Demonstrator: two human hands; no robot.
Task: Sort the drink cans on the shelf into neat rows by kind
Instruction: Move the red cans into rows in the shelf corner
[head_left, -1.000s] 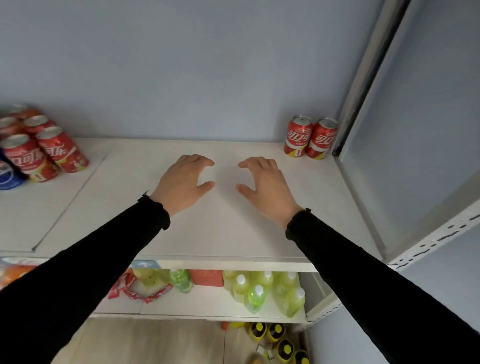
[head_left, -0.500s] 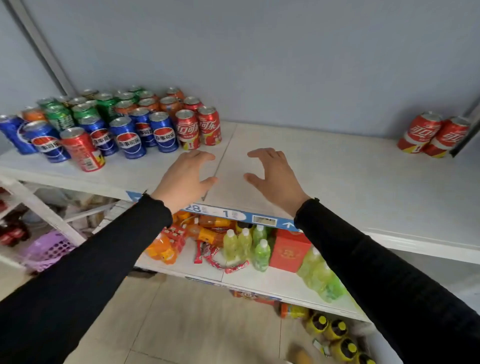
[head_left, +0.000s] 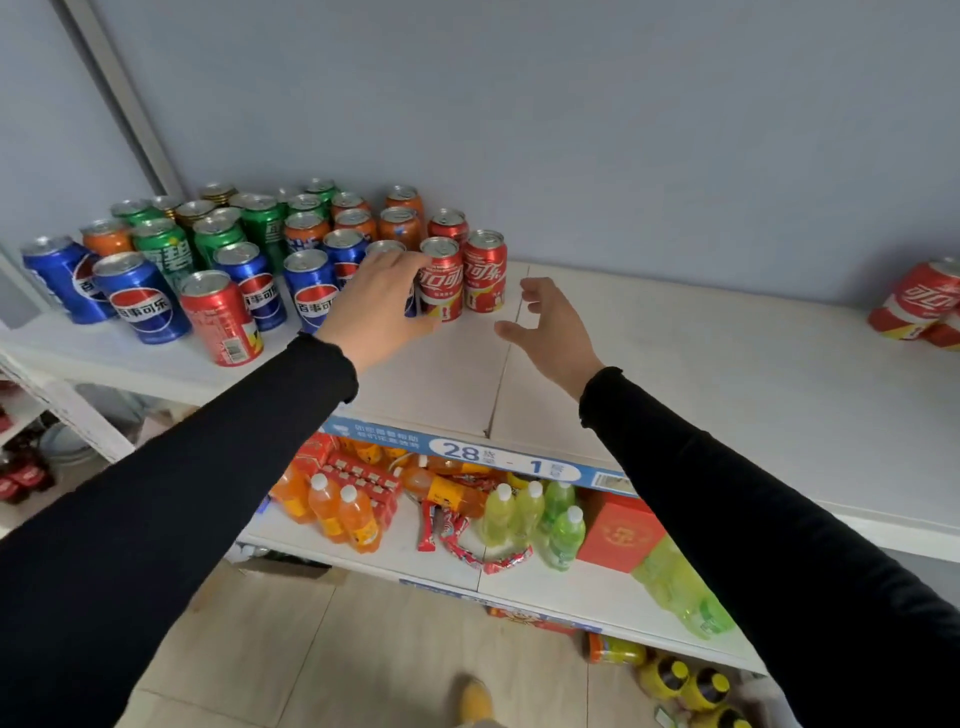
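Observation:
A mixed cluster of cans stands at the back left of the white shelf (head_left: 701, 374): blue cola cans (head_left: 140, 299), green cans (head_left: 163, 249), orange cans (head_left: 397, 223) and red cola cans. Two red cola cans (head_left: 441, 278) (head_left: 485, 270) stand side by side at the cluster's right edge. Another red can (head_left: 221, 317) stands alone in front. My left hand (head_left: 376, 304) reaches the left one of the pair, fingers at its left side and thumb by its base, and hides a blue can. My right hand (head_left: 550, 327) hovers open, just right of the pair. Two more red cans (head_left: 919, 301) stand far right.
A blue price strip (head_left: 467, 452) runs along the shelf's front edge. The lower shelf (head_left: 395, 551) holds orange bottles (head_left: 337, 512), green bottles (head_left: 535, 517) and a red box (head_left: 618, 532). A grey upright (head_left: 124, 98) rises at the left. Floor lies below.
The view swung left from the two far-right red cans to the mixed cluster. Both hands moved forward and left, my left hand arriving at the red can pair.

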